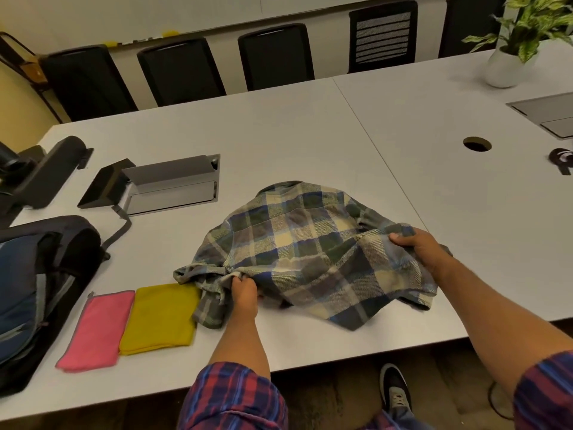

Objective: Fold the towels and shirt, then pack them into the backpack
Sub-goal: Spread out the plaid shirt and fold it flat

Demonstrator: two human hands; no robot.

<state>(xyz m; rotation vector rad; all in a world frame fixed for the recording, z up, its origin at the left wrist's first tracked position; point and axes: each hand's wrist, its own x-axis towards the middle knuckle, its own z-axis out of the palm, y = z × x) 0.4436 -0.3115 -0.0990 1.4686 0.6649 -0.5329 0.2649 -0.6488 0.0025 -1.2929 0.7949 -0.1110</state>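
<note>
A green, blue and cream plaid shirt (307,249) lies spread and rumpled on the white table (279,131), collar pointing away from me. My left hand (245,294) grips bunched cloth at the shirt's left side. My right hand (418,248) holds the shirt's right edge, fingers curled over the fabric. A folded yellow towel (159,318) and a folded pink towel (96,330) lie side by side left of the shirt. The blue and black backpack (34,290) lies at the table's left edge.
An open cable box with a raised lid (172,184) is set in the table behind the towels, a black device (104,187) beside it. A potted plant (508,57) stands far right, near a cable hole (477,144). Black chairs (276,55) line the far side.
</note>
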